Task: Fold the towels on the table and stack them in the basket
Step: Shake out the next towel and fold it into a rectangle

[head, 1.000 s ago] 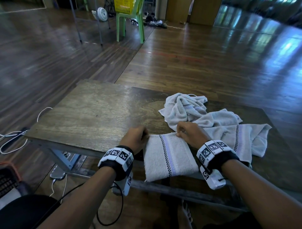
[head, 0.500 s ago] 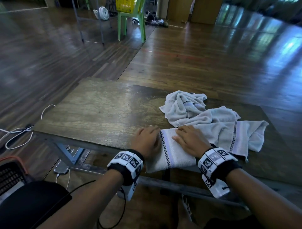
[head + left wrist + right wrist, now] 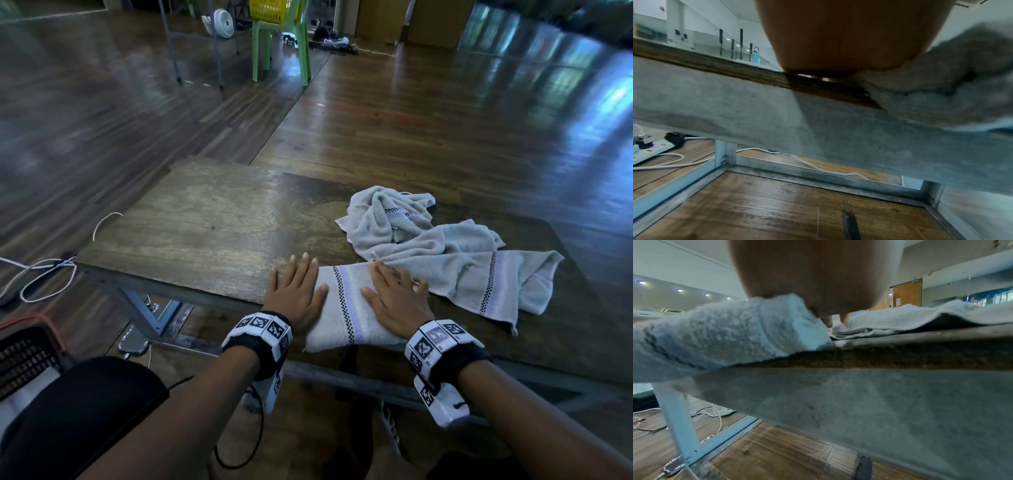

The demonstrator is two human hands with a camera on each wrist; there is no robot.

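A folded pale grey towel (image 3: 346,308) with a checked stripe lies at the table's near edge, its lower end hanging over. My left hand (image 3: 296,291) lies flat on its left edge, fingers straight, partly on the wooden table (image 3: 205,226). My right hand (image 3: 394,294) presses flat on the towel's right half. Behind it lie a spread unfolded towel (image 3: 479,274) and a crumpled towel (image 3: 387,219). The wrist views show each palm resting on the folded towel (image 3: 941,81) (image 3: 725,331) at the table edge. A dark basket (image 3: 24,356) sits on the floor at lower left.
White cables (image 3: 41,274) trail on the wooden floor left of the table. A green chair (image 3: 281,41) with a yellow basket and a small fan (image 3: 222,22) stand far behind. The table's left half is bare wood.
Both hands went from pinching the towel's far corners to lying flat on it with straight fingers. The folded towel slid further onto the table.
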